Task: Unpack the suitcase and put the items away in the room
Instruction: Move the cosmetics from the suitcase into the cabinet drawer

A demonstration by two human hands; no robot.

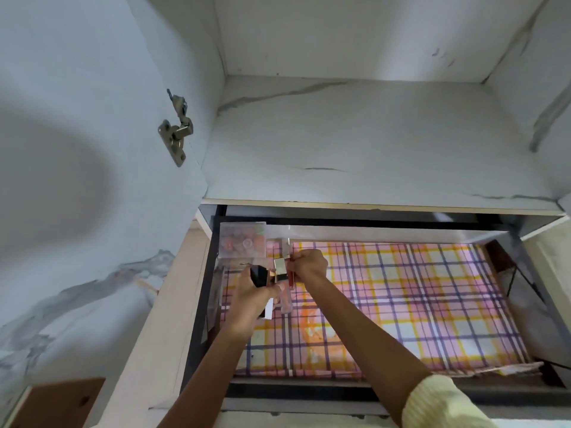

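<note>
Overhead, white marble-veined shelf point(370, 143), with open cabinet door point(77, 149) and metal hinge point(176, 128) at the left. Below, pulled-out black-framed drawer point(202, 304), floored with pink, yellow and purple plaid liner point(432, 304). Yellow sleeve cuff point(438, 403) on the right arm. In the drawer's far left corner, clear box point(242, 242) of pink and orange round pieces. Just beside it, both hands over the liner. Left hand point(247, 301): fingers curled round small black case point(259, 275), white piece point(269, 308) under the palm. Right hand point(310, 264): fingertips pinched together on silvery-gold cap point(281, 268), just beside the black case. Red tube point(290, 278) and pale pink tube point(285, 299) right below; held or lying, cannot tell.
</note>
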